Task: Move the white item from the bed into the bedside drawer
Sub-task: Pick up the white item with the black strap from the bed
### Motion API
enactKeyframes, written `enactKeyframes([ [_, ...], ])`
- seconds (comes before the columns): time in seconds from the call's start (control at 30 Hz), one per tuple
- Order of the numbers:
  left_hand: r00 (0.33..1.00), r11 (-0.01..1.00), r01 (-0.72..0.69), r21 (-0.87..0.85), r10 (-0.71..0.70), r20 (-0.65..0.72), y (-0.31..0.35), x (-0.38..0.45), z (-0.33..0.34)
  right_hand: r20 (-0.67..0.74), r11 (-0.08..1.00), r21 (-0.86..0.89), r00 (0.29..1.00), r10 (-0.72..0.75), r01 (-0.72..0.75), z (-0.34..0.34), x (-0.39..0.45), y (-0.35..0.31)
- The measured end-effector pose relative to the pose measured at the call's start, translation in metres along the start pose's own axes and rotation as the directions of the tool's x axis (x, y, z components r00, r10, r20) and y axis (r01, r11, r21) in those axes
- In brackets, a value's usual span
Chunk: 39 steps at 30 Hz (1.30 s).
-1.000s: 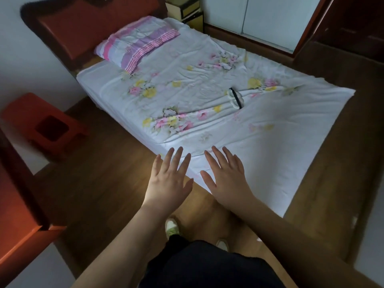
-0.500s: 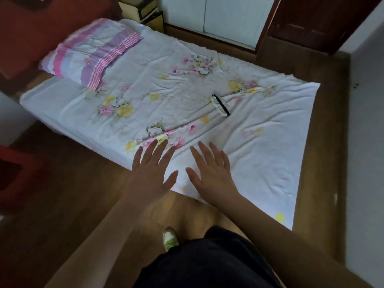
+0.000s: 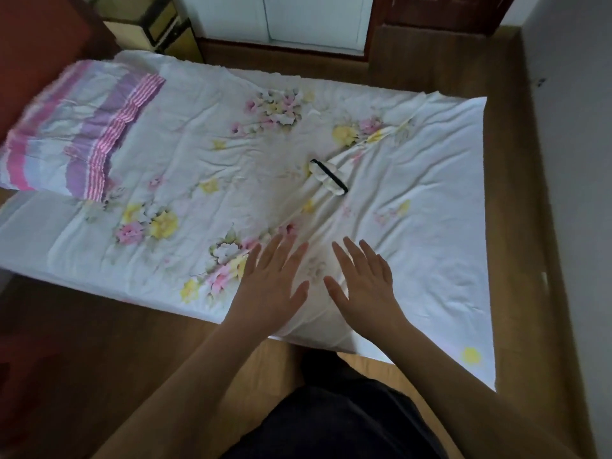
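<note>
A small white item with a black strip along it (image 3: 327, 177) lies on the floral sheet near the middle of the bed (image 3: 430, 226). My left hand (image 3: 270, 283) and my right hand (image 3: 364, 283) hover flat, fingers spread, over the bed's near edge, well short of the item. Neither hand holds anything. No bedside drawer shows in the head view.
A pink and purple striped pillow (image 3: 76, 134) lies at the bed's left end against a red headboard (image 3: 39, 38). Boxes (image 3: 155, 28) stand at the far corner. A white wardrobe (image 3: 281, 21) and a dark door (image 3: 440, 11) line the far wall. Wooden floor surrounds the bed.
The view has swung right and closer to the bed. The red stool at the left has left the view. Both hands now hover over the sheet instead of the floor.
</note>
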<state>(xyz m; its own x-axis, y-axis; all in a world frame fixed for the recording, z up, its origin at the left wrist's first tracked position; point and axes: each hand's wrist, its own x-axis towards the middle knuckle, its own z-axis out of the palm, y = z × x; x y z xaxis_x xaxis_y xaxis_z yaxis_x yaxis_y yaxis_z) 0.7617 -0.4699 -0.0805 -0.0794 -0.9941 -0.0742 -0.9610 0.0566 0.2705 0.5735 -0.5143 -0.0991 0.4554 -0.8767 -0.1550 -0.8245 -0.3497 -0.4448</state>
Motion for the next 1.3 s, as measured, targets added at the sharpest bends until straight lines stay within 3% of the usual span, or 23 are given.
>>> enactKeyframes([
  [0.43, 0.999, 0.999, -0.035, -0.036, 0.036, 0.019, -0.049, 0.134, 0.002, -0.045, 0.995, 0.094, 0.999, 0.023, -0.019, -0.013, 0.122, 0.021],
  [0.67, 0.992, 0.992, -0.096, -0.086, 0.103, 0.080, -0.086, 0.202, 0.044, -0.021, 0.989, 0.116, 0.996, 0.091, -0.088, 0.027, 0.176, 0.037],
  [0.9, 0.988, 0.979, -0.142, -0.144, 0.149, 0.045, -0.139, 0.267, 0.091, -0.124, 0.992, -0.029, 0.985, 0.118, -0.123, 0.089, 0.250, 0.068],
  [1.07, 0.977, 0.978, -0.188, -0.095, 0.196, 0.087, -0.174, 0.305, 0.133, -0.308, 0.961, 0.204, 0.919, 0.245, -0.187, 0.149, 0.317, 0.095],
  [1.17, 0.975, 0.976, -0.179, -0.123, 0.193, 0.112, -0.199, 0.319, 0.160, -0.188, 0.783, 0.508, 0.841, 0.508, -0.359, 0.179, 0.358, 0.112],
  [1.3, 0.967, 0.966, -0.179, -0.187, 0.208, 0.149, -0.217, 0.325, 0.196, -0.091, 0.697, 0.560, 0.802, 0.590, -0.449, 0.212, 0.400, 0.142],
])
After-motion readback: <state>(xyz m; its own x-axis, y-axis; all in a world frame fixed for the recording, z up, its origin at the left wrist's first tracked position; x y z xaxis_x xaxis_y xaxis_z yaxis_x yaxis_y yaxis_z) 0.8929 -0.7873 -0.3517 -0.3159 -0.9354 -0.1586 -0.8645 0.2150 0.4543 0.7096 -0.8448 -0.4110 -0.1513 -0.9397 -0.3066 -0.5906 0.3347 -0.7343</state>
